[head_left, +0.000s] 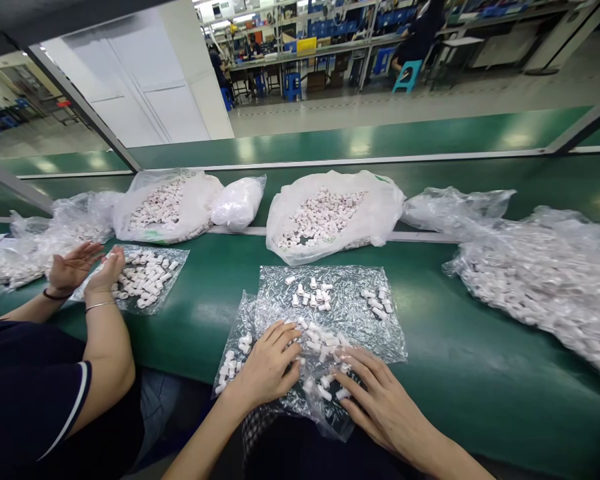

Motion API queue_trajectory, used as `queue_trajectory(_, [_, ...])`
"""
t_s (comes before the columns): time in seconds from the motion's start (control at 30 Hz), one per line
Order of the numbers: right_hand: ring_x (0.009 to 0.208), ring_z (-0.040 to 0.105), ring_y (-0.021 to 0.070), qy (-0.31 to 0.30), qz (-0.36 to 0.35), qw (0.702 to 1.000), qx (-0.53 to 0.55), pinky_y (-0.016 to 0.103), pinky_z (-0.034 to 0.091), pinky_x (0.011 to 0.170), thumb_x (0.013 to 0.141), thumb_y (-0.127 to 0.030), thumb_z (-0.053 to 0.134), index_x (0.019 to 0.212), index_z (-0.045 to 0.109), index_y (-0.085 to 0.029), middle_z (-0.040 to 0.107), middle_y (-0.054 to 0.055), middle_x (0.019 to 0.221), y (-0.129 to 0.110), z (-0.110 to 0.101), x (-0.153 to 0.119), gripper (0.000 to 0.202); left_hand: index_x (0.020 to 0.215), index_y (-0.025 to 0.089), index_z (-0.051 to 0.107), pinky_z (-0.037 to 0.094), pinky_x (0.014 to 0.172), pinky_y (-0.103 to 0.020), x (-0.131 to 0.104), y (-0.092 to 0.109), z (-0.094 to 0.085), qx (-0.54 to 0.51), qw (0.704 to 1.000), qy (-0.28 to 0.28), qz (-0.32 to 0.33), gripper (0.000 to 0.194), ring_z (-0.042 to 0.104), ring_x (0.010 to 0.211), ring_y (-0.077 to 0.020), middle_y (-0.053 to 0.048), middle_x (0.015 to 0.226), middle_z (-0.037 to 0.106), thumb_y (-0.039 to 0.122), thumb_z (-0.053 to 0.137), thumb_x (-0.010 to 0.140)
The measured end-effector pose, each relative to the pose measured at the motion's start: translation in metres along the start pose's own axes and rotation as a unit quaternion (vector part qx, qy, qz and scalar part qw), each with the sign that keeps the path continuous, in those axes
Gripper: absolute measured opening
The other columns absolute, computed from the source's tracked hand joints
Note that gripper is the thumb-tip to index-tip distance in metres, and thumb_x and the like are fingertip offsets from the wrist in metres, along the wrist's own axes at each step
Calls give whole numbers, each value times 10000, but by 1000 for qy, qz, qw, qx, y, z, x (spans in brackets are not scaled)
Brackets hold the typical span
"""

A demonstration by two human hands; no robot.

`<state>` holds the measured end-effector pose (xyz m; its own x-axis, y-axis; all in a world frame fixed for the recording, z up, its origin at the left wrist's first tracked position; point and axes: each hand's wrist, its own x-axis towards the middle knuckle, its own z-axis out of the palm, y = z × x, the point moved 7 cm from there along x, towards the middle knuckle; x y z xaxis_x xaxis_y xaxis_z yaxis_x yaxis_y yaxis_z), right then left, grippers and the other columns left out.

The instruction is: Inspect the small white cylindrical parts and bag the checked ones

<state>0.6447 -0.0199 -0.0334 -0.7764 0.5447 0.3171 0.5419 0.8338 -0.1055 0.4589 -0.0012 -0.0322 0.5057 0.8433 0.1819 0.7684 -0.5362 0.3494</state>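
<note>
Small white plastic fittings [324, 339] lie in a loose pile on a clear plastic bag [340, 277] spread flat at the table's near edge. My left hand [270, 363] rests at the pile's left side, fingers stretched forward and thumb apart, fingertips touching the nearest pieces. On the right side, my right hand [380, 390] has its fingers spread over several fittings, slightly blurred. Neither hand appears to grip a piece. Two smaller groups of fittings, a middle one [313, 295] and a right one [379, 302], sit farther up the bag. More pieces [229, 367] lie left of my left wrist.
Open white bags of fittings [330, 213] [160, 210] stand behind on the green table [430, 280], with a large clear bag [545, 280] at the right. At left, a co-worker's hands [105, 270] are over another sheet of fittings [153, 277]. A metal frame post [80, 107] rises behind.
</note>
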Motion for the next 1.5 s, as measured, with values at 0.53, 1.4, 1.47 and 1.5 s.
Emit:
queue_trajectory(0.53, [1050, 643, 267, 3, 11, 999, 33, 406, 540, 872, 997, -258, 491, 1334, 590, -161, 678, 127, 1219, -13, -2, -3, 364, 1057, 197, 576, 337, 1209, -483, 0, 0, 0, 5, 1000, -1, -2, 149, 468, 1345, -235, -78, 1272, 617, 193, 479, 943])
queue_trajectory(1.4, [678, 563, 202, 40, 44, 998, 19, 341, 426, 625, 1002, -173, 433, 1146, 627, -122, 594, 62, 776, -3, -5, 9, 247, 1044, 201, 579, 323, 1214, -486, 0, -2, 2, -8, 1000, -9, -11, 148, 464, 1352, -239, -77, 1287, 614, 219, 459, 959])
queue_trajectory(1.47, [665, 563, 196, 40, 37, 998, 23, 337, 423, 619, 1003, -174, 434, 1155, 628, -117, 596, 58, 766, -5, -6, 11, 253, 1042, 199, 581, 326, 1212, -488, -1, -2, 2, -7, 1000, -8, -9, 150, 465, 1351, -240, -77, 1288, 615, 218, 456, 961])
queue_trajectory(1.5, [667, 567, 198, 42, 39, 998, 19, 338, 424, 621, 1004, -174, 434, 1173, 624, -111, 602, 59, 767, -5, -5, 13, 262, 1041, 198, 582, 327, 1210, -489, -1, -2, 2, -6, 1000, -8, -8, 150, 465, 1350, -241, -78, 1289, 615, 217, 457, 960])
